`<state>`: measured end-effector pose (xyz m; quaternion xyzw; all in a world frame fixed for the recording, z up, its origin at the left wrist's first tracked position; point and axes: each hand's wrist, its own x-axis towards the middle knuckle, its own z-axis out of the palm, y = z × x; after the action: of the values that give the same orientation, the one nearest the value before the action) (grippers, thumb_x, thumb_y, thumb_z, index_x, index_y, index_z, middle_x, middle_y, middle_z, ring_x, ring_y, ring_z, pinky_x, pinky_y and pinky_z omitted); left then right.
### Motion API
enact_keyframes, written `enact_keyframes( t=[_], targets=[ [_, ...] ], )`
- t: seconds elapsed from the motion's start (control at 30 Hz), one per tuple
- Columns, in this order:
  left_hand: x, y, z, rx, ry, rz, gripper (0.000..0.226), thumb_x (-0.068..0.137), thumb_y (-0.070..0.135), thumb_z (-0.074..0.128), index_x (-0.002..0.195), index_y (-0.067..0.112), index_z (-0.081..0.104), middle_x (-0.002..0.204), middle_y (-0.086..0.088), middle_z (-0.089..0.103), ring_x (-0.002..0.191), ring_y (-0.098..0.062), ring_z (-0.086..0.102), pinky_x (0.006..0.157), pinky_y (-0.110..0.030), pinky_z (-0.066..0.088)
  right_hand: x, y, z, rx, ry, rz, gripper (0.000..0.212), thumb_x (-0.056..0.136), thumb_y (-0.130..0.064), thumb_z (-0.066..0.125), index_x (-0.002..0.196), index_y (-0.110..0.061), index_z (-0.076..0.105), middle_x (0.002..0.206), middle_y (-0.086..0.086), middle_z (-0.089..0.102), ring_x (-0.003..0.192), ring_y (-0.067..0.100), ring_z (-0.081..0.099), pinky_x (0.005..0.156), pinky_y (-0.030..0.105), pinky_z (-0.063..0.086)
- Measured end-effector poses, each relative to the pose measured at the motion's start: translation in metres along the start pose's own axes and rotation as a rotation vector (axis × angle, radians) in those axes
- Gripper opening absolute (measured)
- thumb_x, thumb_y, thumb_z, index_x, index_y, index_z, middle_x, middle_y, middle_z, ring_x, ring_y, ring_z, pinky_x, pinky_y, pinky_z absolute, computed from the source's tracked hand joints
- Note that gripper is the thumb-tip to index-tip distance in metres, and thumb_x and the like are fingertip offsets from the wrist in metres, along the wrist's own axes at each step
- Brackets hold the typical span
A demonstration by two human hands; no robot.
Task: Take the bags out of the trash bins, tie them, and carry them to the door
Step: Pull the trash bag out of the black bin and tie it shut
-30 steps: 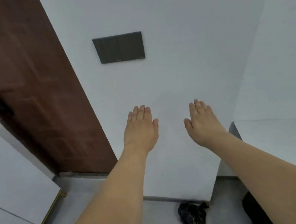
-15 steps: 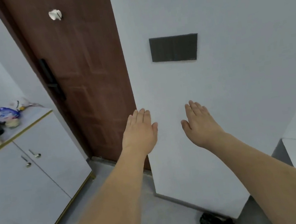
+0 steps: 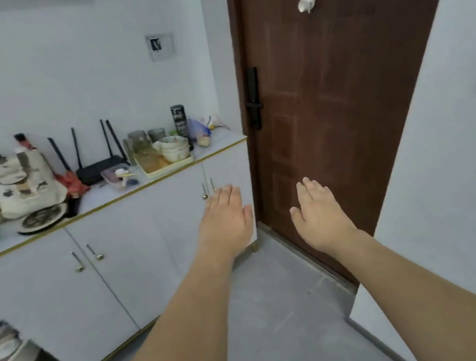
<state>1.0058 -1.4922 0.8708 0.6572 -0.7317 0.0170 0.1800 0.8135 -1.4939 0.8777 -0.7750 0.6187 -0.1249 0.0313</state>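
Both hands, left and right, are held out flat and empty. No bag or bin is seen now; the door stands at 1 o'clock. The next bin should be found before anything is grasped.
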Motion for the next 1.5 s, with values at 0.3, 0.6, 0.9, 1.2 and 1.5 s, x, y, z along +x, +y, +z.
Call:
enact_keyframes(
  t=[0.3, 0.6, 0.9, 1.2, 1.5],
  targets=[
    [-0.132, -0.282, -0.074, 0.099, 0.005, -0.347, 0.052, 0.104, 0.032, 0.028, 0.148, 0.004, 0.029, 0.156, -0.013, 0.029, 0.145, -0.029, 0.022, 0.120, -0.042, 0.014, 0.021, -0.292, 0.083, 0.068, -0.147, -0.364, 0.061, 0.103, -0.030, 0.026, 0.154, -0.002, 0.006, 0.163, 0.015, 0.002, 0.150, 0.025, 0.000, 0.122, 0.037, -0.002],
    [-0.196, -0.391, -0.104, 0.187, 0.058, -0.499, 0.050, 0.103, 0.030, 0.033, 0.144, 0.002, 0.035, 0.152, -0.014, 0.035, 0.140, -0.030, 0.030, 0.116, -0.042, 0.020, 0.027, -0.429, 0.130, 0.042, -0.217, -0.598, 0.061, 0.103, -0.030, 0.025, 0.154, -0.004, 0.005, 0.164, 0.014, 0.000, 0.150, 0.024, -0.002, 0.122, 0.038, -0.002],
    [-0.204, -0.502, -0.030, 0.230, -0.025, -0.526, 0.051, 0.103, 0.030, 0.033, 0.144, 0.001, 0.036, 0.151, -0.015, 0.037, 0.139, -0.029, 0.032, 0.117, -0.041, 0.020, 0.060, -0.490, 0.258, 0.091, -0.326, -0.617, 0.060, 0.103, -0.028, 0.025, 0.155, -0.004, 0.005, 0.164, 0.013, 0.000, 0.150, 0.024, -0.002, 0.122, 0.037, -0.003],
    [-0.289, -0.623, 0.279, 0.188, -0.145, -0.500, 0.051, 0.102, 0.032, 0.031, 0.145, 0.003, 0.035, 0.150, -0.012, 0.037, 0.138, -0.027, 0.031, 0.114, -0.041, 0.019, 0.020, -0.463, 0.596, 0.031, -0.445, -0.500, 0.060, 0.103, -0.030, 0.026, 0.155, -0.005, 0.007, 0.164, 0.012, 0.002, 0.151, 0.022, 0.000, 0.121, 0.035, -0.004],
    [-0.377, -0.683, 0.558, 0.026, -0.132, -0.586, 0.056, 0.103, 0.037, 0.030, 0.151, 0.007, 0.026, 0.158, -0.010, 0.027, 0.146, -0.025, 0.020, 0.119, -0.039, 0.014, -0.030, -0.381, 0.863, 0.021, -0.437, -0.425, 0.061, 0.104, -0.034, 0.027, 0.155, -0.007, 0.007, 0.164, 0.010, 0.007, 0.150, 0.021, 0.004, 0.121, 0.034, -0.001]
  ],
)
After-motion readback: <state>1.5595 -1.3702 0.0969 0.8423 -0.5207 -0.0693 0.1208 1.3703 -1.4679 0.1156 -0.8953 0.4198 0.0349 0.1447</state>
